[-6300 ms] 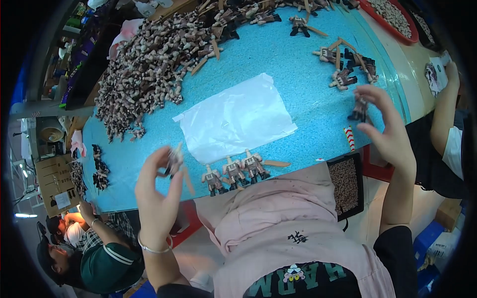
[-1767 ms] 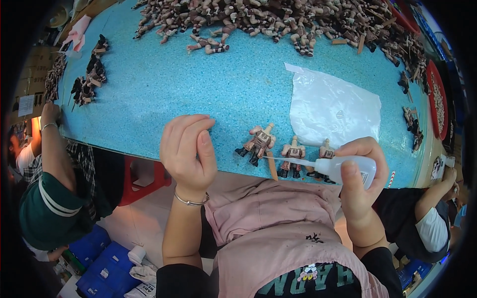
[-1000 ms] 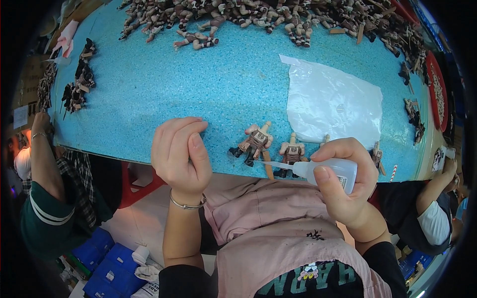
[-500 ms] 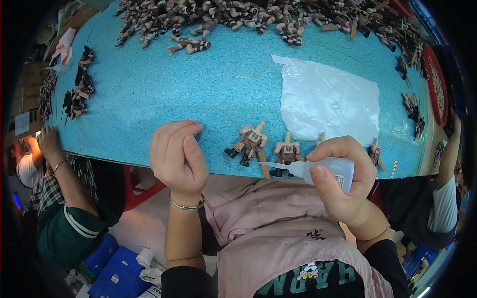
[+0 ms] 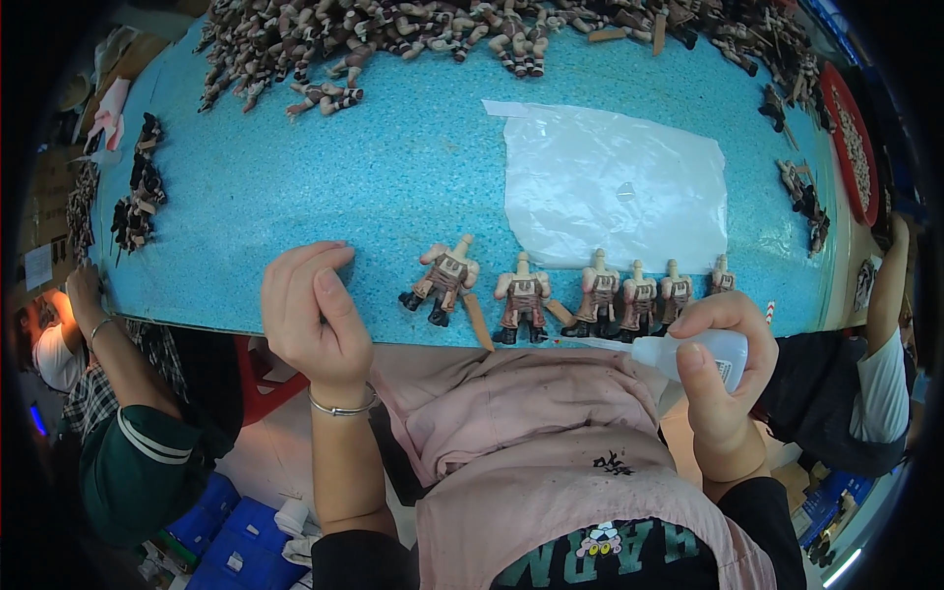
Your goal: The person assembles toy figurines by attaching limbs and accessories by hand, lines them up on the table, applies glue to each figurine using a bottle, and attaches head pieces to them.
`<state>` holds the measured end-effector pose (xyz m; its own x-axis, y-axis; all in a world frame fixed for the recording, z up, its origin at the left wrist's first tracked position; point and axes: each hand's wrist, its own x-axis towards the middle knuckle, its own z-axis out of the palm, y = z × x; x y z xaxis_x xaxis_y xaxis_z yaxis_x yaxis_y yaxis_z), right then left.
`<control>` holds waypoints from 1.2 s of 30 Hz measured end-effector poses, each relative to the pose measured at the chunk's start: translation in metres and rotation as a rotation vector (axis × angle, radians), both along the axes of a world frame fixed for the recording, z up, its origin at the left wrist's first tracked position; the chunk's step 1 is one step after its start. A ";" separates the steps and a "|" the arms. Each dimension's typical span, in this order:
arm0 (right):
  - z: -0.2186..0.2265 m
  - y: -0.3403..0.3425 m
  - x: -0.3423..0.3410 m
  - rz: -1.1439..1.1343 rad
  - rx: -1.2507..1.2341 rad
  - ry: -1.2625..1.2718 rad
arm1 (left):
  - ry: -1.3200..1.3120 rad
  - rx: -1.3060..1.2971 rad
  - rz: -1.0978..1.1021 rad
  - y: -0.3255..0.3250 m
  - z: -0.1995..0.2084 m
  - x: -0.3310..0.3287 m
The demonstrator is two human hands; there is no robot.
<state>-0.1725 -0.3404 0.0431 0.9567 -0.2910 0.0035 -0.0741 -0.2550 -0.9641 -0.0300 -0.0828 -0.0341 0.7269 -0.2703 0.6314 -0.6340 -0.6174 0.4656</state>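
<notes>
"Blue tabletop [image 5: 393, 177], speckled. What does the right hand [image 5: 723, 379] have?"

"Grasping a translucent squeeze bottle [image 5: 713, 356], thumb on the near side, fingers wrapped round it. Nozzle points left, along the table's near edge."

"Where is its tip?"

"Just beside the boots of the second figure [image 5: 521, 295] from the left. Contact: cannot tell."

"And the left hand [image 5: 317, 313]?"

"Released. Fingers loosely curled, thumb apart from them, at the near edge, left of the leftmost figure [image 5: 441, 280]."

"Layout of the row?"

"Six small figures with pale neck pegs, lying along the near edge. Leftmost one tilted; a flat wooden stick [image 5: 478, 322] lies at its side. Another stick [image 5: 561, 313] lies right of the second figure. The last figure [image 5: 722, 273] is partly hidden behind the right hand."

"Surroundings?"

"Whitish plastic sheet [image 5: 615, 182] beyond the row; heap of figure parts [image 5: 383, 34] at the far edge; red basin [image 5: 867, 187] of pale pieces at far right. At far left, a co-worker's hand [image 5: 85, 290] rests by the table edge."
</notes>
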 end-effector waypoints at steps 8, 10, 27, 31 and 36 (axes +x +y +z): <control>-0.005 -0.002 0.001 0.046 -0.023 0.004 | 0.007 0.001 0.011 -0.002 0.001 -0.001; -0.006 -0.001 0.002 0.053 -0.010 0.012 | 0.013 0.004 0.018 -0.002 0.001 -0.001; -0.002 -0.003 0.007 0.119 -0.085 -0.042 | 0.007 0.028 0.031 -0.003 0.002 -0.003; -0.005 -0.004 0.007 0.129 -0.095 -0.058 | 0.012 0.033 0.037 -0.003 0.001 -0.003; 0.005 -0.010 -0.002 0.067 -0.032 -0.017 | 0.013 0.039 0.036 -0.004 0.001 -0.004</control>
